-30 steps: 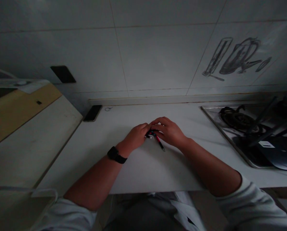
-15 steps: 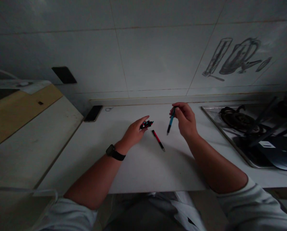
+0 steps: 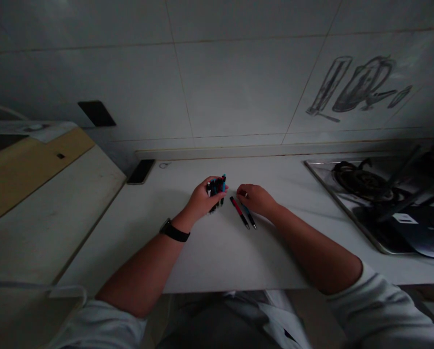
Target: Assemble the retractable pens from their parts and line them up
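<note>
My left hand (image 3: 201,199) is closed around a bundle of pens (image 3: 217,190), held upright with their tips on the white counter (image 3: 217,252). A red pen (image 3: 238,209) lies on the counter just right of the bundle. Beside it lies a blue pen (image 3: 249,217), and my right hand (image 3: 256,199) rests on its upper end with fingers curled. A black watch sits on my left wrist.
A dark phone (image 3: 140,171) lies at the counter's back left corner. A gas stove (image 3: 377,194) with a dark pan fills the right side. A lower wooden surface (image 3: 38,194) stands to the left. Tiled wall runs behind.
My right hand lifted a blue pen out of the bundle, then lowered it onto the counter beside the red pen. My left hand turned the bundle upright.
</note>
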The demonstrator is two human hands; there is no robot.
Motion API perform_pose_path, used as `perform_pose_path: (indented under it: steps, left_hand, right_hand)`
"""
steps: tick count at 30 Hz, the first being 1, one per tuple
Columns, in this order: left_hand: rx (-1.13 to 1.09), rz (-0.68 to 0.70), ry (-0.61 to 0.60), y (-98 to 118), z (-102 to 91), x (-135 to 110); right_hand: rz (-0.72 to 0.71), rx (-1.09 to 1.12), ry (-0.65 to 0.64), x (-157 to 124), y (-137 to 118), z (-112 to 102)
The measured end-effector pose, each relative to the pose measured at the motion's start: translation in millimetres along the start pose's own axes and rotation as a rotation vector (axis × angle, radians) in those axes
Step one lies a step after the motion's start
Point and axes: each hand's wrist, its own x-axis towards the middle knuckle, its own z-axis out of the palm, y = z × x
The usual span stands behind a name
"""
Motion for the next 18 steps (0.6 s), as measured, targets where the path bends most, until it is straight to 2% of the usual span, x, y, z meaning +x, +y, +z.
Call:
perform_pose_path:
  steps: [5, 10, 14, 18]
  left_hand:
    - [-0.088, -0.106, 0.032, -8.7, 2.3, 2.6]
    - [-0.117, -0.208, 0.036, -10.2, 5.3, 1.0]
    - [0.099, -0.214, -0.011, -10.7, 6.7, -2.1]
    - [0.371, -0.17, -0.04, -8.8, 5.1, -4.2]
  right_hand:
    - [-0.023, -0.066, 0.04, 0.3, 6.4, 2.3]
    - [-0.1, 0.153, 0.204, 0.7, 1.8, 2.4]
    - [-0.178, 0.358, 0.203, 0.0, -4.5, 6.0]
    - [-0.234, 0.283, 0.109, -1.7, -6.1, 12.3]
